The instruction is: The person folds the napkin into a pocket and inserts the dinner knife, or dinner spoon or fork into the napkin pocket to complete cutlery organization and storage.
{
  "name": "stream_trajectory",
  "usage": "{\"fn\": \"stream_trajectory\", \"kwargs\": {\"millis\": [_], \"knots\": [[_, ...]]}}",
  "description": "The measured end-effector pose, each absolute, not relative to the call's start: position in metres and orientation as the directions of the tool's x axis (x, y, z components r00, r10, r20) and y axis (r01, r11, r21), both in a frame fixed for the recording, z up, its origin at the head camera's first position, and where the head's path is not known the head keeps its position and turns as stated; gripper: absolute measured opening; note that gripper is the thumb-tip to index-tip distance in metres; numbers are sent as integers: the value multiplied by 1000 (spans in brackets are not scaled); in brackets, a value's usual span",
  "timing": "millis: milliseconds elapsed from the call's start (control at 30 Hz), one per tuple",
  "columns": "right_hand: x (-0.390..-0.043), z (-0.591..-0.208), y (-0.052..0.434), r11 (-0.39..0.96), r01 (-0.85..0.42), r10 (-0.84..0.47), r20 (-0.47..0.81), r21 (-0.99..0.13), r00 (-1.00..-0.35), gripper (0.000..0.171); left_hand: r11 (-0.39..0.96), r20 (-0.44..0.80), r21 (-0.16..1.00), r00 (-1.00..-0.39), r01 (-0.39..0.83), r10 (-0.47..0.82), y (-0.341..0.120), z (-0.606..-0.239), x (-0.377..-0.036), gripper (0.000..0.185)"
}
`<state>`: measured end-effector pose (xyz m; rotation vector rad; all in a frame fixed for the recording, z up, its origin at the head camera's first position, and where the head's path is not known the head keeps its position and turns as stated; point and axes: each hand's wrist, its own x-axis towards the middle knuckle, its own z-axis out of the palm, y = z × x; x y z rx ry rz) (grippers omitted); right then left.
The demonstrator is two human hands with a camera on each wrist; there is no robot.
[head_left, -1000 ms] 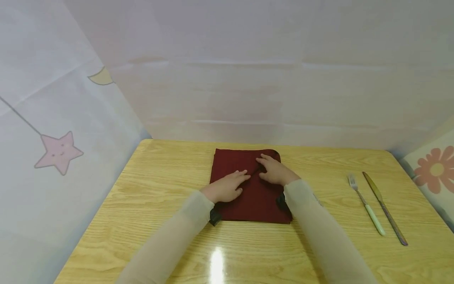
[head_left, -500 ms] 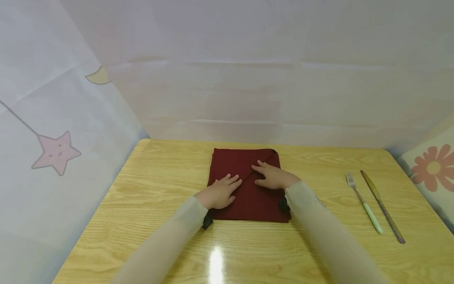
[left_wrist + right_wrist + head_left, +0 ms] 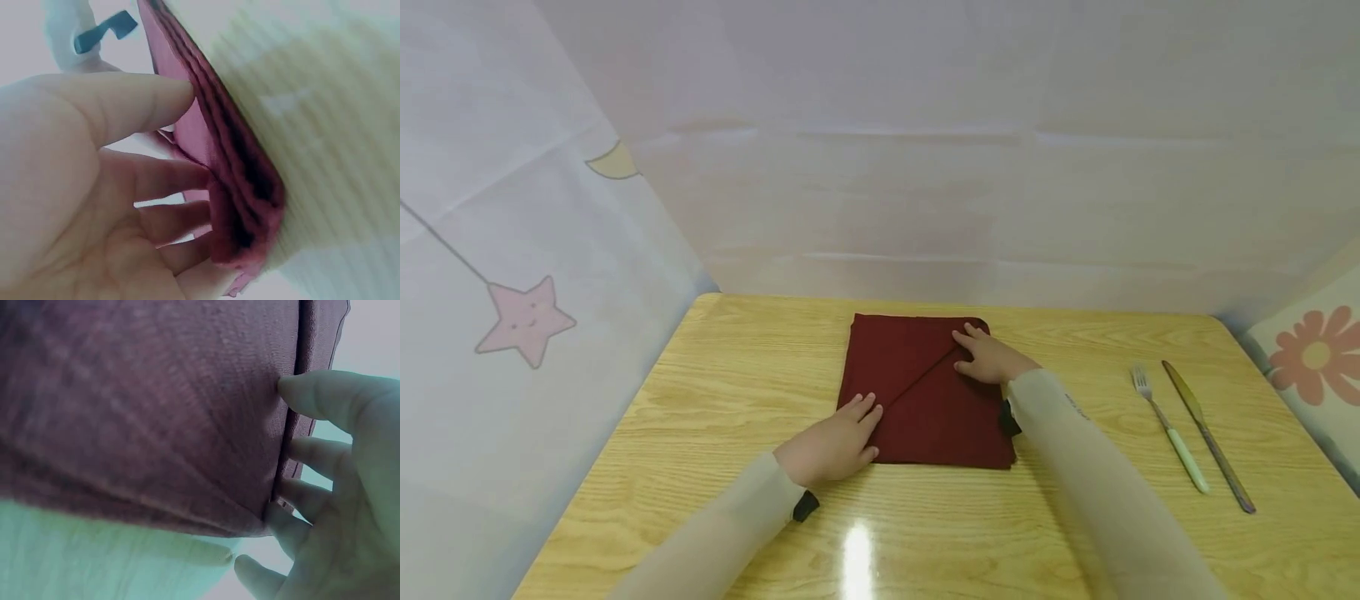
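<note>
Your left hand [image 3: 831, 443] lies flat with fingers straight on the near left corner of the dark red napkin [image 3: 925, 408], its fingertips at the lower end of the diagonal fold. In the left wrist view the fingers [image 3: 150, 106] press against the stacked edge of the napkin [image 3: 244, 187]. Your right hand [image 3: 992, 358] rests open near the far right corner of the napkin, fingers extended along the upper end of the same fold. In the right wrist view its fingertips [image 3: 312, 394] touch the fold line of the cloth [image 3: 156, 412].

The napkin sits on the wooden table [image 3: 700, 400], in the middle of its width and close to the far edge, folded into a rough square with one diagonal crease. Well apart, towards the table's right edge, a fork [image 3: 1168, 429] and a knife [image 3: 1206, 435] lie side by side.
</note>
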<state>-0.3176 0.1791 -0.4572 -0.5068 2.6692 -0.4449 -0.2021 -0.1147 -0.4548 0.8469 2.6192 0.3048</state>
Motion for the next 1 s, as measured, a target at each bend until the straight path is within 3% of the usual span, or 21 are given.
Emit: {"fn": "stream_trajectory", "kwargs": {"millis": [233, 500, 767, 1000], "knots": [[-318, -455, 177, 894, -226, -363, -331, -386, -871, 68, 808, -246, 289, -775, 514, 581, -126, -449, -181, 56], [-319, -454, 176, 901, -209, -351, -356, -379, -866, 69, 792, -230, 233, -759, 564, 609, -140, -444, -164, 53], [-320, -457, 180, 891, -229, -373, -343, -392, -862, 68, 793, -244, 347, -768, 501, 592, -148, -440, -168, 47], [-317, -464, 188, 833, -345, -478, -248, -432, -843, 56, 759, -205, 458, -776, 462, 596, -152, -436, -194, 34]]}}
